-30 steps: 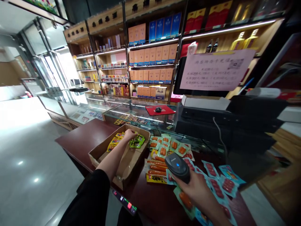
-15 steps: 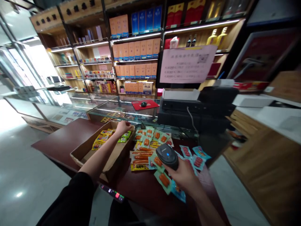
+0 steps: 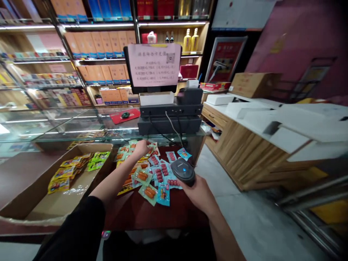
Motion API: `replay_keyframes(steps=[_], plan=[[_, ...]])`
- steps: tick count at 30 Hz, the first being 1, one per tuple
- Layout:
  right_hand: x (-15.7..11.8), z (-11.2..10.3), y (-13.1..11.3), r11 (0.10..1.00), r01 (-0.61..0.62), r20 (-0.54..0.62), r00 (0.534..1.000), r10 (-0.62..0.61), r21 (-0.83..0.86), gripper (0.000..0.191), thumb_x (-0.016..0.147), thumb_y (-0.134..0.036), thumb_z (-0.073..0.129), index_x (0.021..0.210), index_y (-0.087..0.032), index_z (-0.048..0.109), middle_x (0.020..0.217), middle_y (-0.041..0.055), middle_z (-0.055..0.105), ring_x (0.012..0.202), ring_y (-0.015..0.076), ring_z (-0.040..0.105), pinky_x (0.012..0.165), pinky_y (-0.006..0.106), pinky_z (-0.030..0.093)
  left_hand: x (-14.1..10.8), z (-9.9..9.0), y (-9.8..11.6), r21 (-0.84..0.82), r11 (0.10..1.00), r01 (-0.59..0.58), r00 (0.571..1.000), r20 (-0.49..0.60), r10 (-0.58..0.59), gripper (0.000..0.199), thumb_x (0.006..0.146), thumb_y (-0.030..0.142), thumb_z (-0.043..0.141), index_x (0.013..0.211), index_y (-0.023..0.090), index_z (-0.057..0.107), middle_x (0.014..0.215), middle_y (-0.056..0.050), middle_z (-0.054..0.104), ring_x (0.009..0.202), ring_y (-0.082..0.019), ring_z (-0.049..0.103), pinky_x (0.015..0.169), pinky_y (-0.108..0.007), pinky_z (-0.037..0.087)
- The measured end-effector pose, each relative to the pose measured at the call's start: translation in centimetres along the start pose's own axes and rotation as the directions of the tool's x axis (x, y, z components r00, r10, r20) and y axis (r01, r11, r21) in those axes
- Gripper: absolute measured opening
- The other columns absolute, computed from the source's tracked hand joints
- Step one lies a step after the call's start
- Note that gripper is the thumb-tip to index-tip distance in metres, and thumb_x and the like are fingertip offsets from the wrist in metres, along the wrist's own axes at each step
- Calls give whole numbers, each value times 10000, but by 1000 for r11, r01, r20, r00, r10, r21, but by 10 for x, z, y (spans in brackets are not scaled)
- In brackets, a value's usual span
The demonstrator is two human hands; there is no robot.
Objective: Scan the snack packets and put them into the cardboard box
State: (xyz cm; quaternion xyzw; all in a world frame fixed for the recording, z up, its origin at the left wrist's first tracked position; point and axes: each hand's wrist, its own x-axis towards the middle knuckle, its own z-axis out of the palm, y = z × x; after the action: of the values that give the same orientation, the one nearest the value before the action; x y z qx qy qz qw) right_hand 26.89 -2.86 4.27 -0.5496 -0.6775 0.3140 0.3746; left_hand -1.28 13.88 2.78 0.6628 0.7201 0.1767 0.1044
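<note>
A dark barcode scanner (image 3: 183,171) with a lit blue light is gripped in my right hand (image 3: 199,192), above the right side of the pile. My left hand (image 3: 141,148) is over the back of the pile, fingers curled down at small sausage packets; whether one is pinched is hidden. Below lie green-edged packets of orange sausages (image 3: 149,192), clear-blue packets of dark red sausages (image 3: 158,174) and a blue packet (image 3: 163,195). Left of them stands an open cardboard box (image 3: 62,204) holding yellow snack packets (image 3: 59,185) and green packets (image 3: 95,165).
Behind the dark red table (image 3: 130,214) is a glass counter (image 3: 67,127) with a monitor (image 3: 153,88) bearing a pink sign, a black cash drawer (image 3: 168,124) and a mouse (image 3: 125,115) on a red mat. A wooden cabinet (image 3: 244,159) stands to the right.
My view has turned right. My left hand has moved from the cardboard box's green packets to the sausage packets. The scanner stays in my right hand, over the right of the pile.
</note>
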Motion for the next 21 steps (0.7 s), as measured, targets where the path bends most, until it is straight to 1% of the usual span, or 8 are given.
replay_keyframes(steps=[3, 6, 9, 11, 14, 17, 19, 21], plan=[[-5, -9, 10, 1000, -8, -24, 1000, 9, 17, 303, 770, -342, 658, 1019, -174, 701, 1005, 104, 768, 1003, 292, 707, 819, 340, 540, 2, 20, 6, 57, 998, 13, 999, 32, -15, 417, 781, 390, 683, 1139, 179, 723, 1090, -120, 731, 999, -255, 674, 851, -281, 493], [-7, -16, 17, 1000, -21, -22, 1000, 21, 8, 295, 779, -341, 652, 1018, -176, 703, 998, 105, 769, 998, 283, 710, 827, 335, 538, 2, 36, 1, 142, 990, -16, 999, 35, 11, 463, 778, 417, 670, 1170, 173, 699, 1130, -140, 699, 1033, -271, 652, 875, -298, 486], [-8, -22, 20, 999, -45, -16, 999, 45, -21, 289, 787, -363, 647, 998, -174, 703, 985, 111, 769, 1002, 285, 709, 814, 332, 538, 1, 47, -5, 202, 977, -66, 997, 51, 57, 456, 777, 334, 643, 1198, 159, 670, 1144, -159, 665, 1049, -269, 636, 892, -294, 474], [-8, -25, 20, 998, -53, -12, 999, 53, -28, 289, 792, -371, 642, 992, -171, 700, 984, 114, 770, 1011, 289, 707, 802, 329, 537, 1, 51, -6, 202, 977, -70, 997, 58, 59, 465, 766, 269, 623, 1216, 158, 654, 1153, -162, 653, 1035, -263, 639, 884, -286, 472], [-8, -27, 20, 999, -44, -2, 999, 44, -23, 289, 805, -370, 629, 1000, -167, 697, 997, 118, 768, 1016, 291, 706, 801, 330, 537, 0, 52, -4, 189, 979, -76, 996, 58, 67, 452, 749, 236, 610, 1193, 172, 670, 1136, -153, 664, 1016, -258, 646, 866, -277, 473], [-8, -28, 21, 1000, -25, -6, 1000, 25, -4, 298, 813, -376, 625, 1015, -168, 696, 1018, 119, 765, 1028, 287, 702, 821, 331, 536, -2, 45, -1, 153, 985, -84, 995, 60, 76, 442, 723, 242, 636, 1158, 190, 699, 1097, -132, 699, 1010, -258, 651, 851, -269, 476], [-8, -29, 22, 1000, -23, -8, 1000, 23, 5, 303, 814, -376, 629, 1024, -168, 696, 1023, 120, 764, 1031, 285, 701, 835, 334, 535, -4, 37, 0, 94, 995, -44, 998, 46, 39, 417, 741, 265, 637, 1143, 183, 713, 1058, -121, 724, 985, -247, 659, 841, -260, 475], [-9, -29, 22, 1000, -22, -5, 1000, 22, 14, 300, 815, -367, 631, 1028, -166, 697, 1018, 120, 764, 1031, 285, 701, 845, 337, 536, -7, 27, 1, 4, 1000, 9, 1000, 22, -9, 380, 793, 279, 601, 1134, 162, 721, 1001, -108, 743, 946, -231, 667, 829, -255, 472]])
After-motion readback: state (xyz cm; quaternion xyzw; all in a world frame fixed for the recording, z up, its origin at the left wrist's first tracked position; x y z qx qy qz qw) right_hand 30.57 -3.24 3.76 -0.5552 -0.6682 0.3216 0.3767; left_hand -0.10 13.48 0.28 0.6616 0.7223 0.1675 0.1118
